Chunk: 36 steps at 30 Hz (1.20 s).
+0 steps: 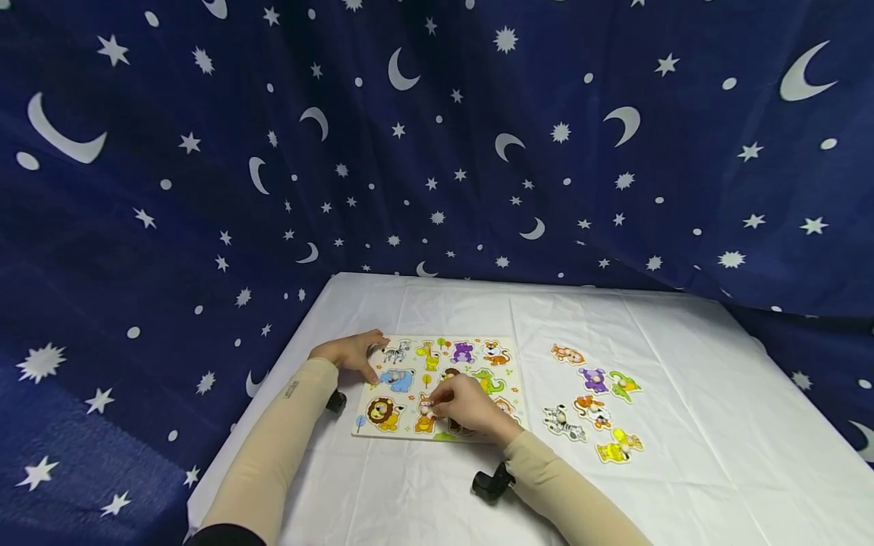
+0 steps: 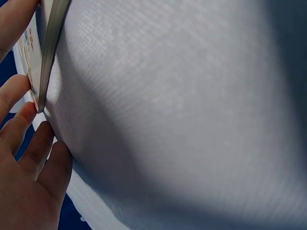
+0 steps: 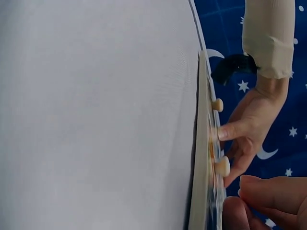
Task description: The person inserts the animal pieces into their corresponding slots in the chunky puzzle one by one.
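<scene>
A wooden animal puzzle board (image 1: 410, 435) lies on the white table. At its upper left corner, my left hand (image 1: 355, 353) rests with fingers spread and thumb near the blue elephant piece (image 1: 398, 381). The fingertips (image 2: 21, 112) touch the board's edge in the left wrist view. My right hand (image 1: 470, 403) reaches over the bottom row, pinching thumb and index finger at the knob of the kangaroo piece (image 1: 424, 422). That knob is mostly hidden by the fingers. Left of it, the knobbed lion piece (image 1: 384, 414) sits in its place. The right hand covers part of the lower board.
Right of the board lie loose pieces: an orange animal (image 1: 568, 354), a purple hippo (image 1: 594, 381), a green crocodile (image 1: 624, 386), a tiger (image 1: 594, 411), a zebra (image 1: 564, 423) and a giraffe (image 1: 620, 446). A dark blue star-and-moon curtain (image 1: 437, 152) hangs behind the table.
</scene>
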{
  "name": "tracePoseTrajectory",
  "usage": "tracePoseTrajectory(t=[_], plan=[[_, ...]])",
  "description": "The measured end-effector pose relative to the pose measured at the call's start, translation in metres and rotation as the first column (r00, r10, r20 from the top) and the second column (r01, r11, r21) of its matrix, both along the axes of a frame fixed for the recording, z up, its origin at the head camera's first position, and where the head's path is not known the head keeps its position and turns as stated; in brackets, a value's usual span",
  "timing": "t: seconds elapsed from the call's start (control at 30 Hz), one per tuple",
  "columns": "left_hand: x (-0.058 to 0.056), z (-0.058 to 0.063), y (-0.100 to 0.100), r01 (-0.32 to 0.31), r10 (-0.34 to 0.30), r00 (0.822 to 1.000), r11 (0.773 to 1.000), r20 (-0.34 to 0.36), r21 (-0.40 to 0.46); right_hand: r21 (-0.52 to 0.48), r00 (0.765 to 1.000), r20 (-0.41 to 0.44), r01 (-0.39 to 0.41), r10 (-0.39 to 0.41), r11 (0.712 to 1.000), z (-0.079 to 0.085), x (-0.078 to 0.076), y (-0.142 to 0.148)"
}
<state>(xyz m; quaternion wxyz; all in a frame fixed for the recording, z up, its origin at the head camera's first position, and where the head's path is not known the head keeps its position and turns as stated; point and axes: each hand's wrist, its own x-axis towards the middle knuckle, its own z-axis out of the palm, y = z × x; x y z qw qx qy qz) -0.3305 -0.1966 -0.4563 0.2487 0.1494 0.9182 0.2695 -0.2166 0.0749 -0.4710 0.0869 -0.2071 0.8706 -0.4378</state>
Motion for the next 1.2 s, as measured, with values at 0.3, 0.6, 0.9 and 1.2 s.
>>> tracePoseTrajectory(t=[0.3,0.6,0.9,1.2], plan=[[-0.002,-0.002,-0.001,-0.003,0.003,1.0,1.0,0.002,0.022,0.019,0.997,-0.061,0.045,-0.043,0.999,0.003,0.001,0.022],[0.0,-0.003,0.0,-0.017,0.016,1.0,0.999,0.025,0.044,0.012,0.994,-0.022,0.106,-0.106,0.994,0.004,0.01,0.046],[0.0,-0.004,-0.001,-0.005,0.005,1.0,1.0,0.011,0.022,-0.038,0.99,-0.004,0.141,-0.141,0.989,0.003,0.018,0.068],[0.001,0.0,-0.003,-0.01,0.01,1.0,1.0,0.003,0.009,-0.028,0.983,-0.004,0.184,-0.184,0.983,0.0,0.026,0.086]])
